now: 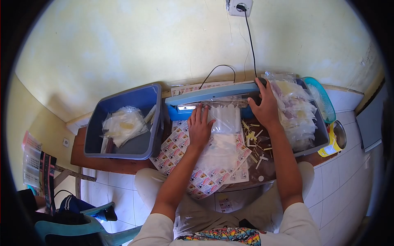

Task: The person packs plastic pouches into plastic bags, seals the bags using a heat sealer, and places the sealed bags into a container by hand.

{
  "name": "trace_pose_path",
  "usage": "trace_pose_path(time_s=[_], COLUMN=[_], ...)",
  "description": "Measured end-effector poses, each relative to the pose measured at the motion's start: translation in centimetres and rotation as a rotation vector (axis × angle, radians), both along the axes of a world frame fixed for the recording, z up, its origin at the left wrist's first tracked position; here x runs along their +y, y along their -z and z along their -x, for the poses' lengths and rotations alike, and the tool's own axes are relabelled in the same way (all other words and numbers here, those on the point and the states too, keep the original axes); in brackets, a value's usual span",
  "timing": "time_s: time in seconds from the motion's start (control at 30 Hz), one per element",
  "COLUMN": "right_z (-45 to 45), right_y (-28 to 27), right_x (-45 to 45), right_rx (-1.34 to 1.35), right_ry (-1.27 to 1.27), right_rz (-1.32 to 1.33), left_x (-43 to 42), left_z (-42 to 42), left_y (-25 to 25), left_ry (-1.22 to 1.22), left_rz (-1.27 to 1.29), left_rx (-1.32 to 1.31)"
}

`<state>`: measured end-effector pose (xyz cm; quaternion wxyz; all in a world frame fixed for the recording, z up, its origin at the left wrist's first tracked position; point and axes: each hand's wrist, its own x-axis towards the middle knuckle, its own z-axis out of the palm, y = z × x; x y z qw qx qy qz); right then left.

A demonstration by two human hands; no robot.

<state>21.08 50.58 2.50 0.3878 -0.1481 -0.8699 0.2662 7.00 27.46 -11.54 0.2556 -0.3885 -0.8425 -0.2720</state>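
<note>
A blue bag sealer stands on the low table against the wall, its long grey-blue lever arm raised a little above the base. My right hand has its fingers over the lever's right end, the thumb below it. Flat beside the sealing edge lies my left hand, fingers stretched out at the left edge of a clear plastic bag. The bag's top end reaches under the lever. More clear plastic bags lie below it, on printed label sheets.
A grey-blue bin with plastic packets stands left; another bin, heaped with filled bags, is on the right. Near it are a teal basket and a yellow can. Cut strips litter the table. A black cord hangs from the socket.
</note>
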Motion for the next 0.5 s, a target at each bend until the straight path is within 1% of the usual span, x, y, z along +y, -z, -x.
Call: trace_pose_path(time_s=[0.07,0.2,0.3,0.37,0.5], right_z=[-0.1,0.2,0.1,0.1,0.2], right_y=[-0.1,0.8,0.6,0.3,1.3], right_x=[-0.4,-0.1,-0.4,-0.9,-0.8], right_rx=[-0.161,-0.198,-0.164,-0.182,-0.241], right_ry=[0.098,0.144,0.177,0.237,0.267], right_rz=[0.032,-0.033,-0.108,-0.285,-0.331], left_x=[-0.1,-0.2,-0.2,-0.2,-0.2], left_z=[-0.1,-0.2,-0.2,-0.2,-0.3], left_y=[-0.1,-0.1,-0.1,-0.1,-0.1], left_ry=[0.007,0.001,0.005,0.007,0.017], left_rz=[-0.009,-0.016,-0.021,-0.019,-0.019], left_rx=[0.001,0.02,0.022,0.018,0.005])
